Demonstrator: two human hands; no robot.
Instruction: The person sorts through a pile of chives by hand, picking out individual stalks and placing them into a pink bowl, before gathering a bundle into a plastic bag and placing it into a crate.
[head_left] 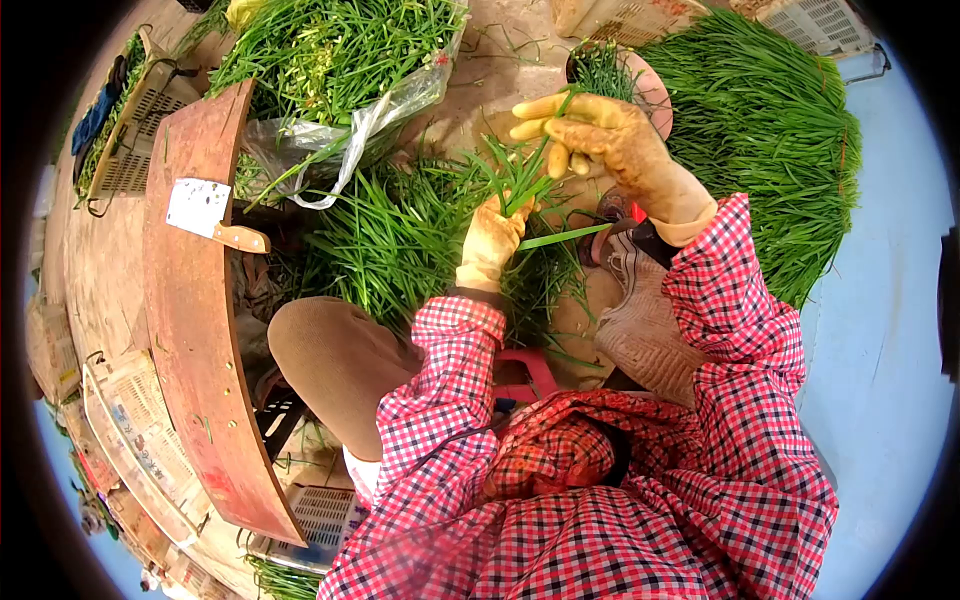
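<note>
Green leaf blades, bunched small, are held just above the middle of the frame. At the left edge of the scene, a slatted crate is seen, and beside it a long reddish board is curved by the lens from upper left to lower left. On the board a cleaver is laid, its wooden handle pointed right. Farther right, in the upper part of the frame, cut greens are heaped in a clear plastic bag; below them a loose pile is spread as far as the left hand. By that gloved hand the bunch is clamped low down, with fingers closed round it. Its long axis is set roughly upright in the frame, tips fanned towards the top, while one long leaf is pointed right. By the right hand, also gloved, a thin blade is apparently pinched between thumb and forefinger, slanted up and right. The step in hand is judged to be a sorting of single blades at the bunch; for this, a firm left hold and a light right pinch are called for. At upper right, more greens are stacked thickly beside a blue surface
</note>
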